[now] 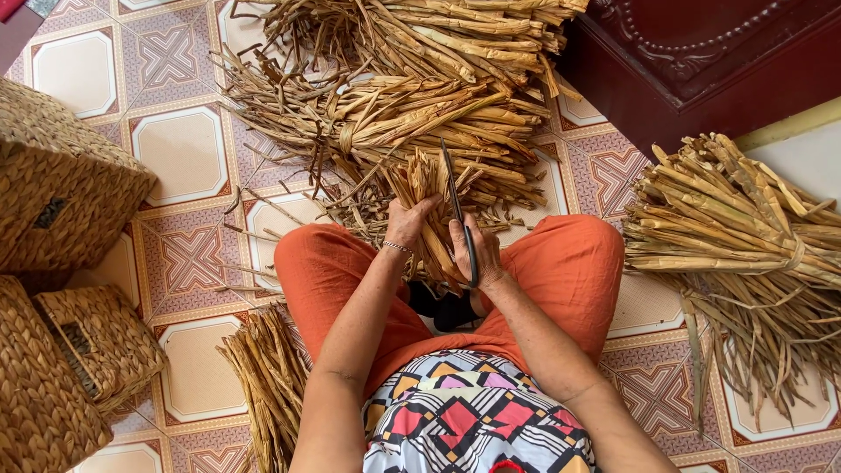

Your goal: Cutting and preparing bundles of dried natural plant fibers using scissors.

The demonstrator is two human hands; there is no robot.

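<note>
At the centre of the frame, a small bunch of dried stalks (427, 219) is held upright between the knees of a person seated on the tiled floor (184, 153). The left hand (408, 222) is closed around the bunch near its middle, its grip wrapped on the stalks, with a thin bracelet (396, 248) seen at the wrist. The right hand (474, 254) is closed on the handles of a pair of dark scissors (457, 210), whose long blades are pointed up and away, lying against the right side of the bunch. Whether the blades are parted cannot be told. Orange trousers (569, 263) are worn, and a patterned top (464, 412) is seen at the lower edge.

Toward the top of the frame, large tied bundles of the same dried material (412, 96) are heaped on the floor. Another tied bundle (736, 236) is laid at the right, and a smaller sheaf (267, 377) at the lower left beside the knee. Woven baskets (61, 263) are stacked along the left edge. A dark red piece of furniture (701, 61) is seen at the upper right.
</note>
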